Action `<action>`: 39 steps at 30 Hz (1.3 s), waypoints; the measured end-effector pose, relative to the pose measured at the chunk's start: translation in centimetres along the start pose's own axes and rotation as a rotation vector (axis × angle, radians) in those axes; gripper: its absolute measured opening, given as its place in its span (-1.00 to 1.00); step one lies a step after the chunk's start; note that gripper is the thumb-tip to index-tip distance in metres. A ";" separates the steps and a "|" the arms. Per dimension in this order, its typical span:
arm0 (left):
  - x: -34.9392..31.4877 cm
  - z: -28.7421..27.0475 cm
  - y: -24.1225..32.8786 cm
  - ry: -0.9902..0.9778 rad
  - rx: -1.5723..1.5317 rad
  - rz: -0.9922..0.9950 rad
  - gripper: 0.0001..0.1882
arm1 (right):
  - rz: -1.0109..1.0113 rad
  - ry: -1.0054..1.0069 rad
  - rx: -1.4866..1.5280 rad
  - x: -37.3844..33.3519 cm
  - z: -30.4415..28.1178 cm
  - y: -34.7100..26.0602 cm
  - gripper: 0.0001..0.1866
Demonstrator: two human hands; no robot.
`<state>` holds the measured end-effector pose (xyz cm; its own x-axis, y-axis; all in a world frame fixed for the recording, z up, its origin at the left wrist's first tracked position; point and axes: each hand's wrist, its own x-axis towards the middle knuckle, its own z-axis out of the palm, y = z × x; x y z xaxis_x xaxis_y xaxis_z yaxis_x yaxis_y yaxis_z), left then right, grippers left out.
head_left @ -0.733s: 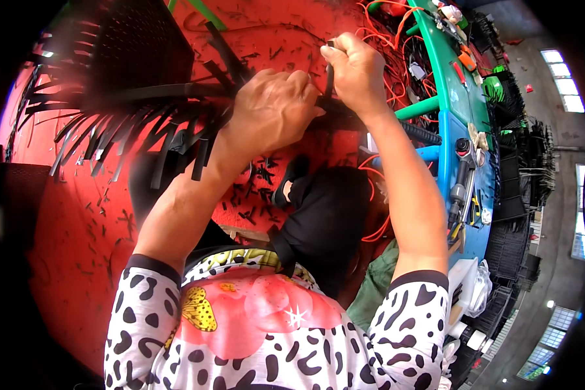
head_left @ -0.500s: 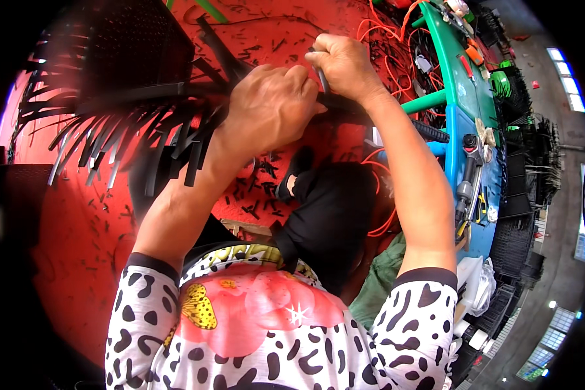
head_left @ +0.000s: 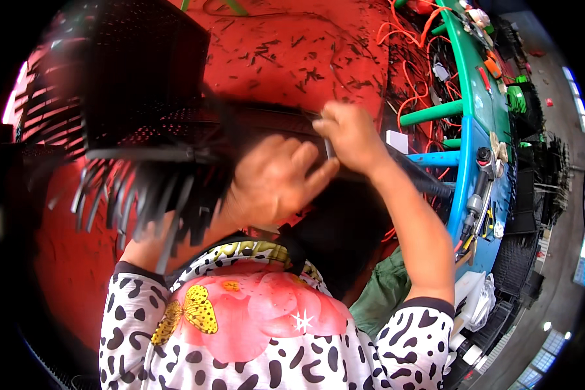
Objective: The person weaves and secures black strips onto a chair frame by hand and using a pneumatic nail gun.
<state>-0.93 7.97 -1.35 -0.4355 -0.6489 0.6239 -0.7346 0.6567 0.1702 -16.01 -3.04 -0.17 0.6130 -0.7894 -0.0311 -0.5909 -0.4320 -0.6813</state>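
Note:
A large black woven piece [head_left: 149, 71] with a perforated, box-like part lies at the left and far middle. Many loose black strips [head_left: 110, 195] fan out from its near edge, smeared by motion. My left hand [head_left: 273, 179] is closed at the piece's near right edge, its fingers curled on the black material and its thumb reaching right. Just beyond and to the right, my right hand [head_left: 354, 136] pinches a thin grey rod-like thing [head_left: 329, 148], mostly hidden by the fingers. I cannot tell whether it is a tool or a strip.
Black scraps litter the red floor [head_left: 273, 58]. On the right runs a green and blue bench [head_left: 465, 84] with a grey power tool [head_left: 476, 198] on it. Orange cords [head_left: 406, 81] tangle beside its legs. Green cloth [head_left: 383, 289] lies by my right elbow.
Both hands have come nearer to my body, the right one also slightly rightward. The woven piece has swung nearer, and its strips have dropped lower over my left forearm.

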 end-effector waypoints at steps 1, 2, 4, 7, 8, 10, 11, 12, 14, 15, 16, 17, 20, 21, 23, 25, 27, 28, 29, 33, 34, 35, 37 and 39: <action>-0.8 -0.2 1.1 -0.055 -0.014 -0.030 -0.58 | 0.010 0.013 0.017 -1.2 0.7 0.0 -0.73; -1.5 -0.7 2.0 -0.106 -0.020 -0.068 -0.58 | 0.010 0.020 0.032 -2.3 1.4 -0.3 -0.74; -2.6 -0.2 2.3 -0.036 -0.021 -0.062 -0.70 | -0.040 0.101 0.097 -3.7 2.1 -0.7 -0.78; -3.2 -0.3 2.1 -0.047 -0.056 -0.069 -0.70 | -0.032 0.128 0.135 -4.3 3.2 -0.8 -0.79; -3.4 -0.2 2.4 -0.041 -0.059 -0.074 -0.70 | -0.041 0.146 0.142 -4.5 3.3 -0.8 -0.80; -3.7 -0.1 2.6 -0.034 -0.061 -0.085 -0.70 | -0.050 0.158 0.150 -4.8 3.3 -0.9 -0.82; -3.8 0.0 2.6 -0.032 -0.090 -0.088 -0.66 | -0.032 0.149 0.155 -4.8 3.3 -0.9 -0.83; -3.9 0.0 2.6 -0.030 -0.119 -0.090 -0.61 | -0.014 0.140 0.159 -4.7 3.3 -1.0 -0.83; -3.8 0.0 2.6 -0.026 -0.120 -0.092 -0.63 | -0.015 0.128 0.135 -4.7 3.2 -1.1 -0.84; -3.7 -0.1 2.6 -0.025 -0.121 -0.092 -0.65 | -0.016 0.119 0.113 -4.7 3.1 -1.1 -0.84; -3.6 -0.1 2.7 -0.023 -0.123 -0.095 -0.65 | -0.015 0.116 0.110 -4.9 3.1 -1.2 -0.84; -3.5 -0.2 2.8 -0.039 -0.101 -0.091 -0.68 | -0.042 0.153 0.095 -5.1 3.0 -1.4 -0.84; -3.2 -0.4 2.9 -0.057 -0.082 -0.085 -0.71 | -0.072 0.208 0.083 -5.6 2.8 -1.6 -0.85; -3.1 -0.4 2.9 -0.056 -0.088 -0.077 -0.71 | -0.073 0.232 0.084 -5.7 2.7 -1.7 -0.85; -3.0 -0.5 3.1 -0.047 -0.080 -0.081 -0.71 | -0.073 0.213 0.093 -5.7 2.6 -1.7 -0.85; -3.0 -0.6 3.1 -0.038 -0.072 -0.086 -0.71 | -0.073 0.193 0.104 -5.6 2.6 -1.7 -0.85; -2.9 -0.8 3.2 -0.044 -0.071 -0.081 -0.72 | -0.087 0.187 0.096 -5.6 2.5 -1.8 -0.85; -2.8 -0.9 3.2 -0.044 -0.073 -0.082 -0.72 | -0.084 0.186 0.096 -5.7 2.5 -1.9 -0.85; -2.8 -0.8 3.3 -0.037 -0.072 -0.081 -0.72 | -0.071 0.194 0.106 -5.8 2.4 -1.8 -0.85; -2.8 -0.3 3.3 -0.005 -0.094 -0.070 -0.67 | -0.003 0.191 0.142 -6.3 1.9 -1.7 -0.83; -2.8 -0.3 3.2 -0.007 -0.104 -0.068 -0.67 | 0.063 0.154 0.173 -6.3 1.7 -1.4 -0.83; -2.8 -0.4 3.1 -0.020 -0.101 -0.075 -0.68 | 0.097 0.105 0.282 -6.3 1.2 -1.6 -0.82; -3.1 -0.6 3.0 -0.050 -0.095 -0.086 -0.67 | 0.117 0.045 0.470 -6.2 1.0 -2.0 -0.82; -3.1 -0.5 2.5 -0.056 -0.069 -0.048 -0.59 | 0.106 0.056 0.467 -6.2 1.1 -1.6 -0.82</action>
<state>-1.13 11.77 -2.48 -0.4303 -0.6994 0.5707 -0.7189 0.6479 0.2519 -18.32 2.98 0.30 0.5259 -0.8461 -0.0872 -0.3419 -0.1164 -0.9325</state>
